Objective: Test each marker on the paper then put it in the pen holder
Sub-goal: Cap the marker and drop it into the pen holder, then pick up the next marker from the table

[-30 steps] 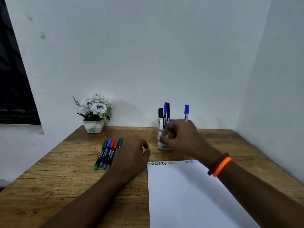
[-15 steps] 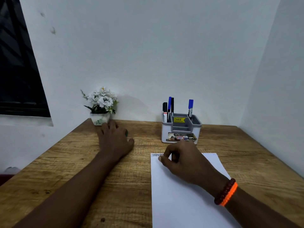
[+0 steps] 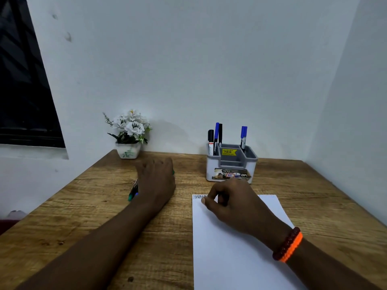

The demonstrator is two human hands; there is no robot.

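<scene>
At lower centre the right hand (image 3: 232,204), fingers curled and holding nothing visible, rests on the paper (image 3: 232,254), likely steadying it. Left of centre the left hand (image 3: 156,181) covers the loose markers (image 3: 133,192) on the table (image 3: 83,206); its grip is hidden, probably picking one, while the pen holder (image 3: 230,164) waits behind with four tested

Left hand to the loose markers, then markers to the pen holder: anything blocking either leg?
Nothing visible. The left hand already lies over the loose markers, hiding most of them. Between them and the pen holder is bare table; the right hand rests on the paper, nearer the camera.
</scene>
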